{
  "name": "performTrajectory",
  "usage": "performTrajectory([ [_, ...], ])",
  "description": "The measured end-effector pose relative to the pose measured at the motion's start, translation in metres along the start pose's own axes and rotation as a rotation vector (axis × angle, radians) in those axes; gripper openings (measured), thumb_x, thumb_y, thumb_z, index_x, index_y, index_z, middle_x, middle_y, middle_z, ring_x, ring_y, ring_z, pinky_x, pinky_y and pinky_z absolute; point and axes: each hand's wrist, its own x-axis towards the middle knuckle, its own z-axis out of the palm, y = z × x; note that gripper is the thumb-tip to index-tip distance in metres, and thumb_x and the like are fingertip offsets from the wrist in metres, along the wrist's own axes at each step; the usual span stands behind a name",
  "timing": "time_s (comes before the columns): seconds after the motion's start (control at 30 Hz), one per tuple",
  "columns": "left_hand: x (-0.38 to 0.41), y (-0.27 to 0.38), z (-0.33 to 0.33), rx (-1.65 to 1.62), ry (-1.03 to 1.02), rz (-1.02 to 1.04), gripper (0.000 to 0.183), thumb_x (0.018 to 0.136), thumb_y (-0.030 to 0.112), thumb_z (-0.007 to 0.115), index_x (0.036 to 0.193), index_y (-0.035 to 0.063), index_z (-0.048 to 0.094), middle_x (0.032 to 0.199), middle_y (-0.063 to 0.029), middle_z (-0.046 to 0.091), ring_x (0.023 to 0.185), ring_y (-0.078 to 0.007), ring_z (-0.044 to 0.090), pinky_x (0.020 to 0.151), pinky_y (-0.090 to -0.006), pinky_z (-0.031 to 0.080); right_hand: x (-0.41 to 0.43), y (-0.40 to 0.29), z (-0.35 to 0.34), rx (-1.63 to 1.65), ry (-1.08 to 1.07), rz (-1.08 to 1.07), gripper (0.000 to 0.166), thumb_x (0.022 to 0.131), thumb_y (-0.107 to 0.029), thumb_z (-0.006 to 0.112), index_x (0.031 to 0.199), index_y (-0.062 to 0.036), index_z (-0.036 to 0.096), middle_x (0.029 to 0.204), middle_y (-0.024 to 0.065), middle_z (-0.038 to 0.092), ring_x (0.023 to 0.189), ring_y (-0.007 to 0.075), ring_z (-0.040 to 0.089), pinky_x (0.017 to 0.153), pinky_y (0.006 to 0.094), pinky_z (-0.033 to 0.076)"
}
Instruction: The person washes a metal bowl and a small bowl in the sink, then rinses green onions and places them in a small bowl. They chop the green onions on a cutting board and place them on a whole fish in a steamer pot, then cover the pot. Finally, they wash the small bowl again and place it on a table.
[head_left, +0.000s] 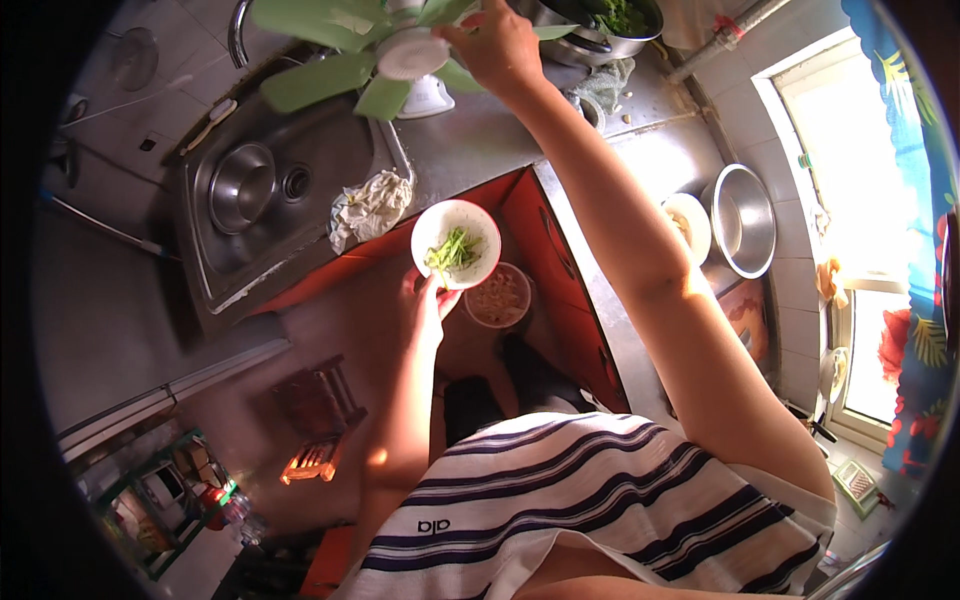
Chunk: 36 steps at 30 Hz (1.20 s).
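Note:
My left hand (433, 300) holds a white bowl (489, 259) by its near rim, in front of the counter edge. Cut green leaves or stalks (454, 249) lie in the bowl. My right hand (495, 49) is stretched out at the top of the view, beside the green blades of a small fan (411, 54). Something reddish shows at its fingertips; whether it grips anything cannot be told. A steel pot (634, 46) holding leafy greens stands just right of that hand.
A steel sink (330, 135) holds a metal bowl (244, 187); a crumpled cloth (373, 206) lies on its edge. A bin (498, 294) with scraps stands on the floor below. At right are a steel basin (742, 221) and a pale bowl (690, 225). A small chair (311, 459) stands lower left.

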Motion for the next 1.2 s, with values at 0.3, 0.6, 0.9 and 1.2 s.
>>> performTrajectory([
  [0.3, -0.026, 0.003, -0.034, -0.066, 0.064, 0.004, 0.042, 0.094, 0.007, 0.061, 0.134, 0.0083, 0.046, 0.111, -0.0161, 0.062, 0.086, -0.0246, 0.067, 0.079, -0.0379, 0.062, -0.037, 0.008, 0.011, 0.078, -0.152, 0.027, 0.058, 0.079, -0.042, 0.079, 0.112, 0.0003, 0.058, 0.109, 0.0212, 0.067, 0.103, 0.037, 0.064, 0.087, 0.0435, 0.051],
  [0.6, 0.015, 0.065, -0.054, 0.037, 0.036, 0.113, 0.045, 0.091, 0.008, 0.059, 0.133, 0.0053, 0.044, 0.118, -0.0135, 0.06, 0.096, -0.0253, 0.067, 0.081, -0.042, 0.061, -0.025, -0.011, 0.036, 0.944, -0.274, 0.355, 0.081, 0.082, -0.031, 0.082, 0.142, 0.003, 0.039, 0.116, 0.0167, 0.068, 0.104, 0.0207, 0.065, 0.088, 0.032, 0.052],
  [0.9, 0.043, 0.165, -0.079, 0.313, 0.12, 0.155, 0.049, 0.084, 0.009, 0.057, 0.133, 0.0117, 0.05, 0.098, -0.0047, 0.06, 0.085, -0.0207, 0.066, 0.081, -0.0462, 0.06, 0.002, -0.099, 0.131, -0.001, -0.32, 0.136, 0.104, 0.076, -0.025, 0.07, 0.154, -0.008, 0.004, 0.099, 0.0219, 0.069, 0.098, 0.04, 0.067, 0.088, 0.0456, 0.053],
  [1.2, 0.074, 0.174, -0.099, 0.184, -0.024, 0.105, 0.05, 0.089, 0.01, 0.062, 0.136, 0.0094, 0.045, 0.111, -0.0111, 0.062, 0.093, -0.0235, 0.068, 0.077, -0.0452, 0.062, 0.059, -0.166, 0.299, -0.483, -1.079, -0.897, 0.051, 0.081, -0.024, 0.067, 0.129, -0.0105, 0.061, 0.129, 0.0166, 0.061, 0.11, 0.0326, 0.063, 0.092, 0.0466, 0.05],
])
